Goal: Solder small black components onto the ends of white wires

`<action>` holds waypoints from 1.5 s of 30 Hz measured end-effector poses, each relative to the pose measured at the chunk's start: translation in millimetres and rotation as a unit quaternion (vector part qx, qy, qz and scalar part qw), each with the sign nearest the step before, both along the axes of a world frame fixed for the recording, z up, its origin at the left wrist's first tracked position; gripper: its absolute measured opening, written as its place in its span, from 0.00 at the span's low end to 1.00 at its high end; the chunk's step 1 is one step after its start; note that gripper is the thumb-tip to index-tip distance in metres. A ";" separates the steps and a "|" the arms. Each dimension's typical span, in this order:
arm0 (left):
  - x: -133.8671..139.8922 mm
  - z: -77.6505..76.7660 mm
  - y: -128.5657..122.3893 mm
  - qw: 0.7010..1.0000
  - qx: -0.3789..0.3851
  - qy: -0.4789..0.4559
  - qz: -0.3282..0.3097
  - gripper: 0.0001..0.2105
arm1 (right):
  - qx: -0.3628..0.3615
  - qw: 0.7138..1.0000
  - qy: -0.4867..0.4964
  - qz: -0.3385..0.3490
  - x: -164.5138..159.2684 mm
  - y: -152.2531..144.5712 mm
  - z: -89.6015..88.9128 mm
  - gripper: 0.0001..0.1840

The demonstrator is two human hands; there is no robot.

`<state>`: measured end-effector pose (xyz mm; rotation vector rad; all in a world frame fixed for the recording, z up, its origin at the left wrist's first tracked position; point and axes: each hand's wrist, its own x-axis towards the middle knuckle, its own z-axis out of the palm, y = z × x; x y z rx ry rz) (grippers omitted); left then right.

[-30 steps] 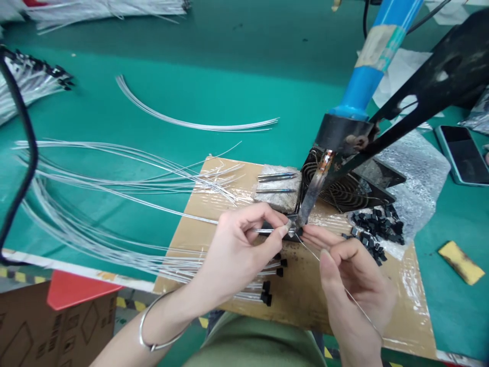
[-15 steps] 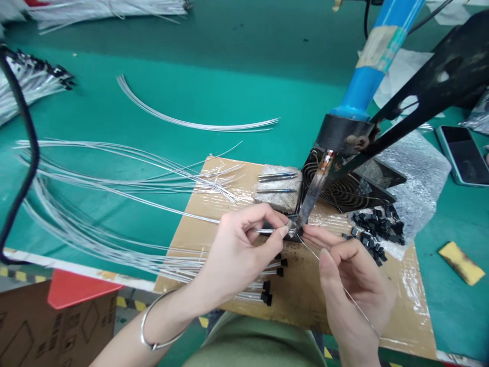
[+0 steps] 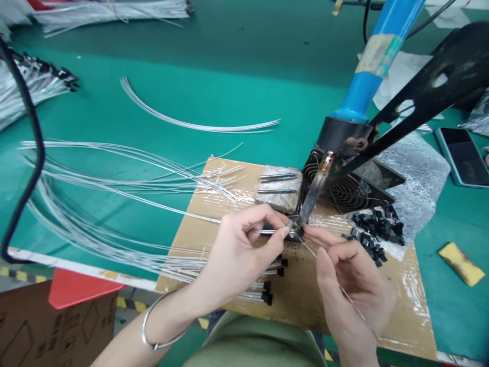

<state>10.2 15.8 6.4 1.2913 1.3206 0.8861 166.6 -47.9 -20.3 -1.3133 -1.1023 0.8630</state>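
Observation:
Between thumb and forefinger my left hand (image 3: pixel 252 250) pinches a thin white wire (image 3: pixel 202 216) close to its end. That end lies under the tip of a soldering iron (image 3: pixel 315 191) with a blue handle, held in a black metal arm. My right hand (image 3: pixel 353 285) grips a thin strand of solder wire (image 3: pixel 357 308), which slants up to the same spot below the tip. Fingertips partly hide the joint itself. Wires with black connectors (image 3: pixel 267 293) lie beneath my left wrist.
Cardboard (image 3: pixel 298 300) covers the work area. A sponge block with metal tips (image 3: pixel 278 201), a black fan (image 3: pixel 340 188) and loose black connectors (image 3: pixel 378 224) surround the iron. Farther right are a yellow sponge (image 3: pixel 461 263) and a phone (image 3: pixel 464 155). A wire bundle (image 3: pixel 198 126) lies behind.
My right thumb has shifted slightly left and up along the solder wire, toward the iron tip. My left hand stays nearly still. The whole view has shifted a little.

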 end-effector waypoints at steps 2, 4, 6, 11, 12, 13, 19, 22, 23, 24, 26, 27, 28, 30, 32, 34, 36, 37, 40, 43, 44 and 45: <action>0.1 -1.1 0.3 1.000 -0.001 0.001 0.000 0.05 | 0.001 1.000 0.000 0.002 -0.4 -0.4 -0.3 0.11; -0.1 -2.4 0.8 1.000 -0.002 0.001 -0.001 0.05 | 0.000 1.000 0.001 0.001 -1.4 -0.8 -0.2 0.11; -0.6 -3.4 1.0 1.000 -0.003 0.002 -0.003 0.05 | -0.006 1.000 0.002 -0.009 -3.3 -1.0 0.8 0.12; -1.5 -2.9 0.2 1.000 0.003 0.006 -0.001 0.05 | -0.033 0.999 0.013 -0.039 -9.9 -1.5 6.1 0.12; -1.4 -2.3 0.0 1.000 0.005 0.006 -0.002 0.05 | -0.033 0.999 0.014 -0.039 -10.6 -1.6 6.9 0.12; -1.3 -1.7 -0.1 1.000 0.005 0.007 -0.003 0.05 | -0.033 0.999 0.015 -0.040 -11.0 -1.8 7.4 0.12; -1.3 0.3 -0.2 1.000 0.000 0.011 -0.005 0.05 | -0.033 0.998 0.008 -0.045 -10.2 -2.1 6.1 0.12; -2.2 0.2 -0.4 1.000 0.003 0.007 -0.004 0.06 | -0.031 0.998 0.004 -0.047 -10.4 -2.0 5.6 0.12; -2.3 0.2 -0.5 1.000 0.005 0.005 -0.003 0.06 | -0.030 0.998 0.004 -0.046 -10.5 -2.0 5.8 0.12; -2.2 0.2 -0.5 1.000 0.007 0.003 -0.002 0.05 | -0.030 0.999 0.006 -0.044 -10.6 -2.0 6.0 0.12; -1.6 0.4 -0.4 1.000 0.008 -0.001 0.000 0.05 | -0.030 0.999 0.010 -0.042 -10.9 -1.9 6.6 0.12; -1.0 0.5 -0.4 1.000 0.006 -0.002 0.001 0.05 | -0.030 0.999 0.012 -0.041 -11.0 -1.9 6.9 0.12; -0.5 0.5 -0.4 1.000 0.004 -0.003 0.001 0.05 | -0.031 0.999 0.013 -0.041 -11.2 -2.0 7.1 0.12; 0.0 0.3 -0.4 1.000 -0.001 -0.005 0.001 0.05 | -0.032 0.998 0.014 -0.043 -11.3 -2.1 7.2 0.12; -0.3 -0.2 -0.6 1.000 -0.005 -0.006 0.001 0.05 | -0.033 0.998 0.016 -0.045 -11.4 -2.1 7.0 0.12; -1.4 -0.6 -0.8 1.000 -0.007 -0.005 0.000 0.05 | -0.031 0.998 0.017 -0.045 -11.2 -2.1 6.5 0.12; -2.4 -0.7 -0.9 1.000 -0.008 -0.001 0.000 0.06 | -0.028 0.999 0.013 -0.044 -10.9 -1.9 6.0 0.12; -2.6 -0.7 -0.9 1.000 -0.006 0.001 0.000 0.06 | -0.028 0.999 0.009 -0.043 -10.8 -1.8 5.8 0.12; -2.3 -0.4 -0.8 1.000 -0.001 0.005 -0.001 0.06 | -0.023 0.999 -0.001 -0.045 -10.9 -1.3 5.5 0.12; -1.3 -0.6 -0.6 1.000 -0.003 0.002 0.000 0.06 | -0.021 0.999 0.004 -0.047 -11.5 -1.1 5.5 0.12; -1.0 -0.8 -0.6 1.000 -0.003 0.000 0.001 0.06 | -0.021 0.999 0.006 -0.048 -11.7 -1.1 5.6 0.12; -0.9 -1.0 -0.6 1.000 -0.001 -0.002 0.002 0.06 | -0.020 0.999 0.007 -0.049 -11.8 -1.2 5.7 0.12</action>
